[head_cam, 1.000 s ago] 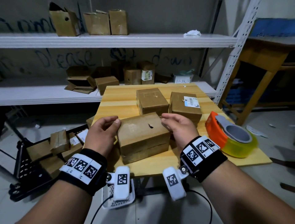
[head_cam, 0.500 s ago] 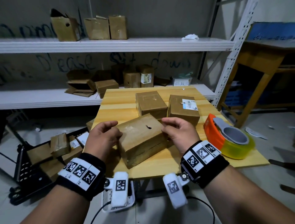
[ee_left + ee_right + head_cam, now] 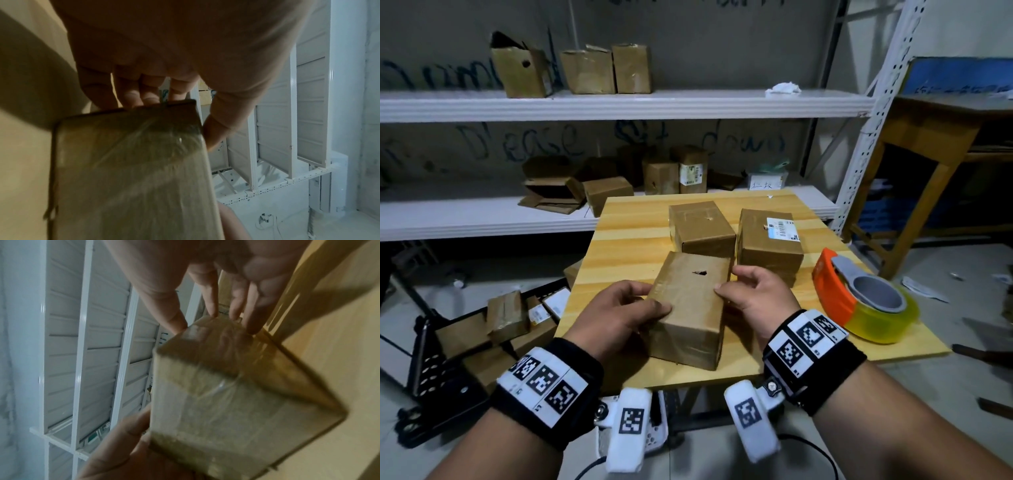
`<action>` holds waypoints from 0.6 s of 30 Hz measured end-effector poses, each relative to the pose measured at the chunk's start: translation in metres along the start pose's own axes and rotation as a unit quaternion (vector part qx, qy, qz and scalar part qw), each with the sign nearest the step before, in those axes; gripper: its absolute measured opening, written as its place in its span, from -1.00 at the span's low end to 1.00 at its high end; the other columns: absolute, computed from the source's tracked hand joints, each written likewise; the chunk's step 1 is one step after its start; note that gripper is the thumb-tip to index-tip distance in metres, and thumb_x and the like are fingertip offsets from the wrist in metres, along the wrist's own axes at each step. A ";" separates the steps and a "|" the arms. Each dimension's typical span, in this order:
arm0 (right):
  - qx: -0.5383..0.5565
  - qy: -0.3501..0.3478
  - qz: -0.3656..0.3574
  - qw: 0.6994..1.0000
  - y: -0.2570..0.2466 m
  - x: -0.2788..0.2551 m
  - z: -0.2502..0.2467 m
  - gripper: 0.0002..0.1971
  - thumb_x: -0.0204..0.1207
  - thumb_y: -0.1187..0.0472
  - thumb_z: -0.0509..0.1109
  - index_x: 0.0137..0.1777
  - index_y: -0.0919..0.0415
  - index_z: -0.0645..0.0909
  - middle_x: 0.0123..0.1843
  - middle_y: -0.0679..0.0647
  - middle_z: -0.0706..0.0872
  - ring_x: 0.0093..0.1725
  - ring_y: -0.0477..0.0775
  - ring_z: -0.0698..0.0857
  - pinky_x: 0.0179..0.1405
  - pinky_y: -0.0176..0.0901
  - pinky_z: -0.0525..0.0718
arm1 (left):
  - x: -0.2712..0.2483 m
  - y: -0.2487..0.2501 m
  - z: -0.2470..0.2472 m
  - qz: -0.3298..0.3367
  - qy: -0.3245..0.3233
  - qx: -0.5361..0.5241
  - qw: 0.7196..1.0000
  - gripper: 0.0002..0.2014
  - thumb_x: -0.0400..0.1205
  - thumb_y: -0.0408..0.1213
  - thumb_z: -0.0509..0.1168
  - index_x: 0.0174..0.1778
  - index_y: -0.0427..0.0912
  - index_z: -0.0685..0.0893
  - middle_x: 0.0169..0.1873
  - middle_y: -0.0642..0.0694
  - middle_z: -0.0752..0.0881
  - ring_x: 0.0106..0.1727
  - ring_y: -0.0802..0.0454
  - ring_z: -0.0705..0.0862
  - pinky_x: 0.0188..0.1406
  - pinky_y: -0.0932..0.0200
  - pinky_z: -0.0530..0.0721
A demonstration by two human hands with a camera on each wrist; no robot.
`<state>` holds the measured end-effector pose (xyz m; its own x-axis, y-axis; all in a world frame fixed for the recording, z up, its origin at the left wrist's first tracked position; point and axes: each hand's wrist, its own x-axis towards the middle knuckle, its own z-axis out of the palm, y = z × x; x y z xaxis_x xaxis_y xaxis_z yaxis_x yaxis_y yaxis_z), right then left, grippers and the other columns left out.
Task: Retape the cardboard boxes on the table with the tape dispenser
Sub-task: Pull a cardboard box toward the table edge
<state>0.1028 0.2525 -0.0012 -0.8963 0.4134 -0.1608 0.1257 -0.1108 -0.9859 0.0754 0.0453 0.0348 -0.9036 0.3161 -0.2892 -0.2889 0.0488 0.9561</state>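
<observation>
A brown cardboard box [image 3: 691, 308] with a small tear on its top sits lengthwise at the front of the wooden table [image 3: 619, 246], held between both hands. My left hand [image 3: 650, 303] grips its near left corner, thumb on top. My right hand [image 3: 726, 282] pinches its right edge. The left wrist view shows the box's glossy taped face [image 3: 131, 170] under my left hand [image 3: 174, 121]. In the right wrist view my right hand [image 3: 207, 321] holds the box [image 3: 226, 394] at a far corner. The orange tape dispenser [image 3: 859, 298] lies on the table to the right, untouched.
Two more boxes, a plain box [image 3: 700, 226] and a labelled box [image 3: 770, 240], stand just behind the held one. White metal shelving [image 3: 619, 102] with several boxes runs behind the table. A black crate [image 3: 448, 359] of boxes sits on the floor at left, a wooden stand [image 3: 928, 164] at right.
Both hands have turned the box from lying crosswise to pointing away from me. The left thumb now lies on its top. The dispenser and the other boxes have not moved.
</observation>
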 end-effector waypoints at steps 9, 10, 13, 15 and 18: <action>-0.055 -0.007 -0.022 0.998 -0.006 -0.003 -0.008 -0.67 0.58 0.18 0.61 0.33 0.05 0.75 0.21 0.01 0.83 0.24 0.09 0.80 0.44 0.22 0.71 | 0.005 -0.008 0.002 -0.001 -0.004 -0.050 0.999 -0.81 0.62 -0.50 0.41 0.13 -0.32 0.64 -0.59 -0.06 0.65 -0.55 0.01 0.66 -0.54 0.07 0.63; -0.059 -0.008 -0.023 0.998 -0.006 -0.003 -0.009 -0.66 0.59 0.18 0.60 0.35 0.06 0.75 0.22 0.00 0.83 0.25 0.08 0.80 0.45 0.22 0.71 | 0.004 -0.008 0.003 0.000 -0.007 -0.051 0.999 -0.79 0.62 -0.50 0.42 0.15 -0.32 0.64 -0.59 -0.06 0.65 -0.55 0.00 0.66 -0.54 0.07 0.64; -0.075 -0.011 -0.030 0.997 -0.008 -0.005 -0.010 -0.66 0.61 0.15 0.58 0.37 0.03 0.74 0.23 -0.04 0.82 0.25 0.05 0.79 0.43 0.20 0.72 | 0.005 -0.008 0.002 -0.004 -0.010 -0.047 0.999 -0.77 0.60 -0.50 0.43 0.15 -0.33 0.64 -0.59 -0.07 0.66 -0.52 -0.02 0.68 -0.53 0.06 0.67; -0.079 -0.015 -0.033 0.996 -0.010 -0.006 -0.012 -0.66 0.62 0.16 0.57 0.39 0.03 0.73 0.22 -0.06 0.81 0.23 0.01 0.79 0.39 0.13 0.75 | 0.004 -0.007 0.001 -0.002 -0.009 -0.042 0.999 -0.76 0.61 -0.51 0.43 0.18 -0.37 0.63 -0.57 -0.08 0.66 -0.50 -0.03 0.69 -0.52 0.07 0.70; -0.076 -0.014 -0.031 0.997 -0.012 -0.007 -0.015 -0.65 0.62 0.19 0.56 0.39 0.04 0.73 0.20 -0.07 0.80 0.20 -0.02 0.79 0.31 0.04 0.77 | 0.006 -0.008 0.001 0.003 -0.001 -0.040 0.999 -0.68 0.62 -0.52 0.42 0.28 -0.45 0.60 -0.55 -0.08 0.64 -0.45 -0.04 0.68 -0.51 0.06 0.70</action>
<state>0.1139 0.2648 0.0109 -0.9155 0.3897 -0.0999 0.1305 0.0527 -0.9901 0.0721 0.0475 0.0251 -0.9050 0.3180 -0.2827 -0.3076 -0.0300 0.9510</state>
